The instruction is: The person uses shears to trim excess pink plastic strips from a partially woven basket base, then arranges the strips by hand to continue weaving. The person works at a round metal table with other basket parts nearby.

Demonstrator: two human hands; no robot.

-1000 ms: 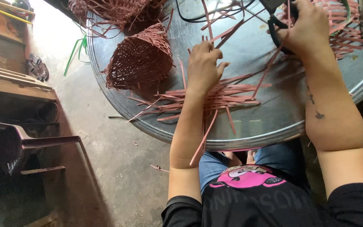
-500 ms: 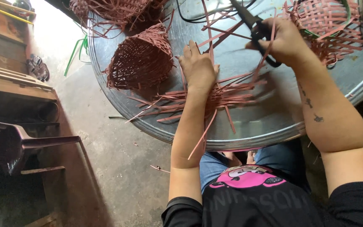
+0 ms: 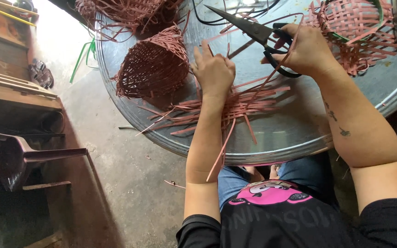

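The left hand (image 3: pixel 214 73) lies flat, fingers spread, pressing on the woven strip mat (image 3: pixel 235 108) that rests on the round metal tabletop (image 3: pixel 295 133). The right hand (image 3: pixel 306 50) is closed around the black handles of the scissors (image 3: pixel 253 30), whose blades point away to its left, above the mat. A finished woven basket (image 3: pixel 155 66) lies tipped just left of the left hand.

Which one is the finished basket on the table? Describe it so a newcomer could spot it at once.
Start at the round metal table and go to its left side, just left of the person's left hand. There the reddish-brown woven basket lies tipped on its side. Unlike the flat woven mat and the half-woven pieces nearby, its walls are closed and dome-shaped.
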